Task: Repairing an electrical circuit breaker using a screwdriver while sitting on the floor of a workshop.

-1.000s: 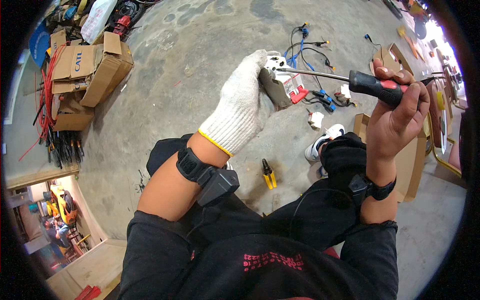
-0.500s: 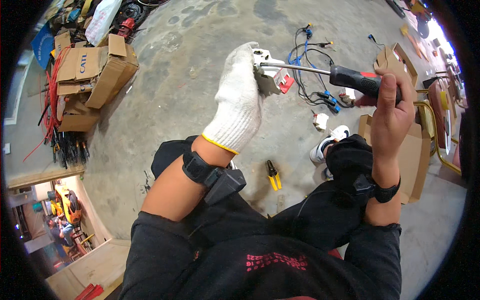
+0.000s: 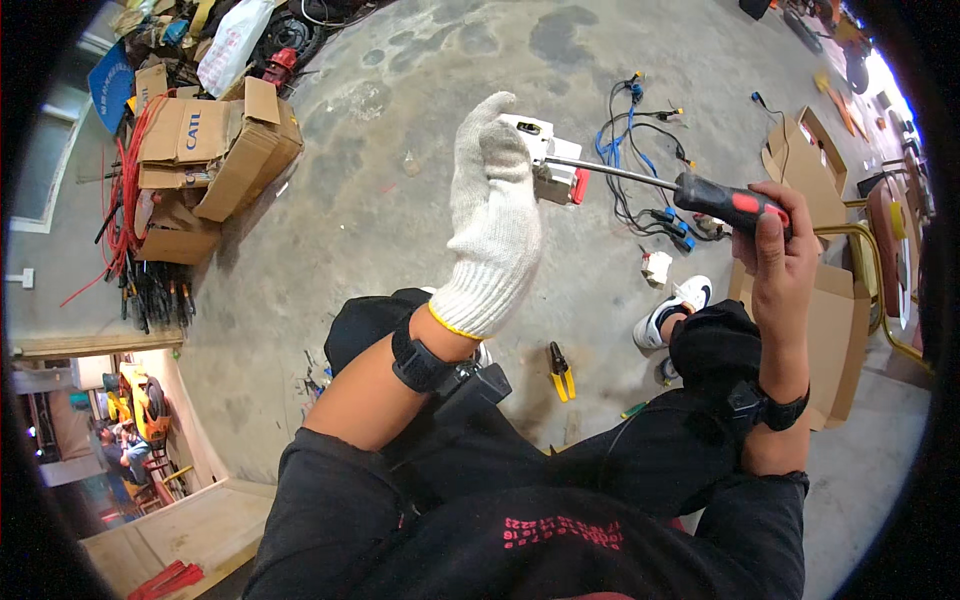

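Screwdriver (image 3: 706, 197) in right fist (image 3: 785, 248), left (image 3: 493, 185) clasping device (image 3: 560, 184)

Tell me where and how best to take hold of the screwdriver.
Take the screwdriver by its thick black-and-red handle, probably best from the right: that end points rightward, while the thin shank runs left to the white device in the gloved left hand. The right hand grips the handle's rear; its front part is uncovered.

L hand (image 3: 495, 205) gloved, held fwd, R hand (image 3: 783, 245) bare, gripping, L forearm (image 3: 372, 392) angled inward, R forearm (image 3: 778, 452) straight fwd
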Motion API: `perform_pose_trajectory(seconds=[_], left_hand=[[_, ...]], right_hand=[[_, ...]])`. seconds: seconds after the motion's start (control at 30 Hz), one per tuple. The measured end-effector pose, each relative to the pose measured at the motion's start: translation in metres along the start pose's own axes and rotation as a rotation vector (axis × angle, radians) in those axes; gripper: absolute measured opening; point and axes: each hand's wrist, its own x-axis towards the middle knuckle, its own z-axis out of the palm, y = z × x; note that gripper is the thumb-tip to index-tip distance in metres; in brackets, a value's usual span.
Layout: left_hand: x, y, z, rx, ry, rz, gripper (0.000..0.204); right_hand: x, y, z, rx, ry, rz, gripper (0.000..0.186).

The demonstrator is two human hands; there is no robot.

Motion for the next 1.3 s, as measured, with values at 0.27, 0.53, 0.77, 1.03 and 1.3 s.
perform_pose_trajectory(seconds=[0.27,0.53,0.77,1.03,1.3], left_hand=[[0.002,0.005,-0.005,-0.095,-0.148,-0.161,0.05],[0.001,0.003,-0.012,0.022,-0.282,-0.208,0.061],[0.0,0.008,-0.014,0.096,-0.311,-0.124,0.057],[-0.008,0.007,-0.02,0.058,-0.311,0.185,0.063],[-0.011,0.015,-0.022,0.038,-0.289,0.115,0.063]], right_hand=[[0.002,-0.001,-0.001,0.026,0.023,-0.324,0.058],[0.011,-0.011,-0.004,0.072,0.136,-0.039,0.06],[0.004,-0.017,-0.01,0.089,0.074,-0.134,0.058],[0.005,-0.009,-0.02,0.065,-0.052,0.263,0.047],[0.004,-0.001,-0.013,0.211,0.025,-0.094,0.067]])
